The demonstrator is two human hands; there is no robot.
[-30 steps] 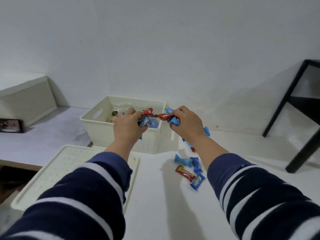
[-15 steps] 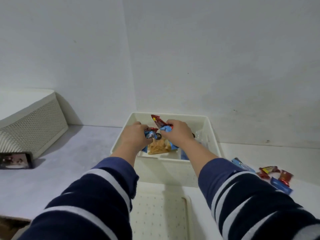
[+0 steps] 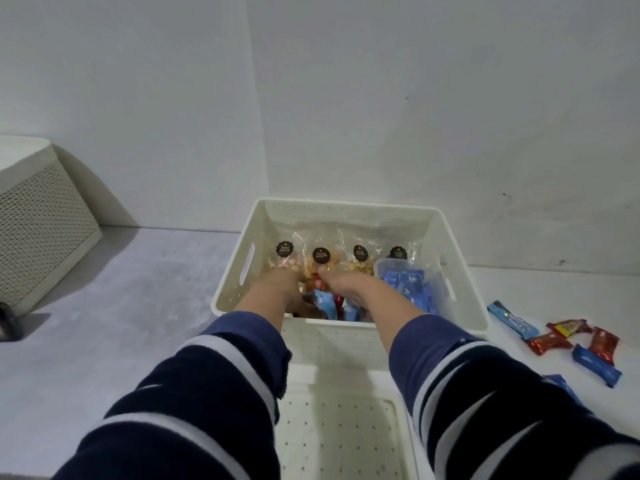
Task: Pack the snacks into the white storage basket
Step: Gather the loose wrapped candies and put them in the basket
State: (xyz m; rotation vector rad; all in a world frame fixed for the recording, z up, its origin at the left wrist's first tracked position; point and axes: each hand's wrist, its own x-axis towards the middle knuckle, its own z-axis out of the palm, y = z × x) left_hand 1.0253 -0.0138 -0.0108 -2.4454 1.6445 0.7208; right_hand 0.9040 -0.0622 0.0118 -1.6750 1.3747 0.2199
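The white storage basket [image 3: 346,204] stands by the wall in front of me. Both hands are lowered inside it, close together. My left hand [image 3: 280,287] and my right hand [image 3: 346,287] hold a bunch of small red and blue snack bars [image 3: 320,294] between them, fingertips hidden below. Several clear bags with round black labels [image 3: 321,255] lean on the basket's back wall. A clear tub of blue packets [image 3: 408,282] fills its right side. More loose red and blue snack bars [image 3: 550,341] lie on the table to the basket's right.
A white perforated lid [image 3: 339,427] lies flat on the table just in front of the basket, under my forearms. Another white perforated bin [image 3: 41,216] sits at the far left by the wall, with a dark object [image 3: 7,322] beside it at the frame's edge.
My hands carried the bunch of snack bars from above the basket's rim down into the basket. The camera has come closer and now looks down into it.
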